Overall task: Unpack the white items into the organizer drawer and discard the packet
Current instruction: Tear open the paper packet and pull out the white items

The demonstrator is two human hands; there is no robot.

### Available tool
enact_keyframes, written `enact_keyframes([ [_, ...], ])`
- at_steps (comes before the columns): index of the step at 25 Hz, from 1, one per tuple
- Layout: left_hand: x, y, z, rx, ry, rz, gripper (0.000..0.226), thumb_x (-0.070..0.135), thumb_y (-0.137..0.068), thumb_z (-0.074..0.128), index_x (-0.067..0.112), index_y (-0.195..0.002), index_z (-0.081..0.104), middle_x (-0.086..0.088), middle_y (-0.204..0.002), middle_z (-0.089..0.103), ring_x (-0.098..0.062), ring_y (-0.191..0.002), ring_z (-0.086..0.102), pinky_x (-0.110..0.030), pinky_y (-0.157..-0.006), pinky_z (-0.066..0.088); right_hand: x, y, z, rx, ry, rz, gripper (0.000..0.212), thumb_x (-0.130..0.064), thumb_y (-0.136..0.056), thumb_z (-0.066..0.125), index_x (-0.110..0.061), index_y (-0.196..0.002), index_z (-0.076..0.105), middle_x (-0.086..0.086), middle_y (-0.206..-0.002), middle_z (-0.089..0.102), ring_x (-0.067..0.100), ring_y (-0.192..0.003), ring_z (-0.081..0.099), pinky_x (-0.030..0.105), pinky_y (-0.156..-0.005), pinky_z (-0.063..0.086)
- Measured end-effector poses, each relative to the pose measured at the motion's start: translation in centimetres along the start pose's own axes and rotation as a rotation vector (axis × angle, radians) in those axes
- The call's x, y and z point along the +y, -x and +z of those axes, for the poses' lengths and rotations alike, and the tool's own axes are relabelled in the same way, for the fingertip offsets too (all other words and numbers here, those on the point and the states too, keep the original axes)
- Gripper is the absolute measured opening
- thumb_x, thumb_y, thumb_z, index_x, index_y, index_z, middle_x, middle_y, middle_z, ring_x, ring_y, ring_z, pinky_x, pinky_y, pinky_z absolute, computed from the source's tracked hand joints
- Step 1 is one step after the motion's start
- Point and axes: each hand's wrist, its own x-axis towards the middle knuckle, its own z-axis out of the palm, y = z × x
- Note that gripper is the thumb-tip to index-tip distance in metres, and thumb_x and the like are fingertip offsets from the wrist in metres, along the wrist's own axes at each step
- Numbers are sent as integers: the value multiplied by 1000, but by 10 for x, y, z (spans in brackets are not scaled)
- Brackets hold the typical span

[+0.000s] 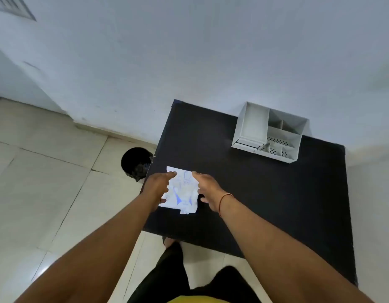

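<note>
A crumpled white packet (pixel 182 191) with blue print lies near the left front of the black table (pixel 265 193). My left hand (pixel 157 188) rests at its left edge, fingers touching it. My right hand (pixel 207 189), with a red thread at the wrist, touches its right edge, fingers spread. Whether either hand grips the packet is unclear. The white organizer (pixel 268 133) stands at the table's back right, its drawer (pixel 251 127) pulled out toward the left. The white items are hidden or too small to make out.
A black bin (pixel 136 161) stands on the tiled floor just left of the table. A white wall runs behind the table. My legs and a foot show below the table's front edge.
</note>
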Motion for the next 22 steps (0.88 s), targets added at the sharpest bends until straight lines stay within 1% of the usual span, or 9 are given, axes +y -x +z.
enact_keyframes([
  [2,2,-12,3,15,-39,-77,49,48,-94,76,18,-130,62,-8,-129,66,-30,-115,64,-54,-97,56,2,-18,5,129,43,51,35,-39,-98,63,-16,-124,64,6,-124,71,13,-83,61,30,-60,42],
  [6,-2,-26,10,-18,-83,-153,43,45,-95,76,16,-124,63,-12,-129,66,-29,-109,65,-51,-87,56,11,-40,7,195,11,153,44,-19,-91,76,-7,-131,61,12,-129,71,18,-80,64,30,-54,40],
  [8,1,-33,8,-45,-64,-184,50,49,-94,76,15,-129,64,-13,-133,67,-31,-113,66,-54,-94,59,6,-44,6,111,-33,156,36,-10,-91,76,-5,-126,66,14,-126,74,18,-78,68,32,-57,48],
  [10,8,-34,8,-102,4,-238,58,56,-94,73,14,-132,65,-16,-136,68,-35,-118,68,-59,-103,58,1,-47,8,53,16,113,32,-10,-91,77,-7,-122,71,13,-126,75,24,-91,73,39,-75,60],
  [12,25,-28,8,-182,196,-273,66,66,-93,69,9,-125,67,-20,-133,71,-39,-120,69,-57,-101,59,-11,-41,11,118,278,-120,26,-17,-91,76,-12,-117,75,6,-119,76,23,-97,71,40,-88,60],
  [14,50,-22,4,-263,370,-241,78,71,-91,67,1,-126,69,-25,-129,74,-42,-123,71,-56,-96,61,-22,-27,5,277,651,-564,20,-20,-91,73,-15,-109,79,4,-111,72,22,-99,68,37,-86,59],
  [17,91,-9,8,-367,430,-138,56,45,-102,66,2,-137,68,-23,-117,82,-41,-119,72,-58,-103,58,-31,0,-12,389,966,-1029,25,-20,-87,75,-21,-111,81,7,-127,70,26,-119,62,40,-99,54],
  [19,110,1,15,-367,400,-63,40,21,-106,62,8,-143,64,-17,-110,85,-38,-112,74,-57,-94,61,-37,17,-25,339,958,-1001,39,-32,-86,74,-26,-124,76,5,-143,63,23,-135,54,42,-115,44],
  [22,126,14,23,-398,421,22,37,16,-105,60,14,-142,65,-18,-123,81,-43,-118,73,-59,-92,61,-50,42,-45,370,712,-840,62,-43,-87,68,-23,-145,57,-1,-150,54,17,-140,45,39,-120,36],
])
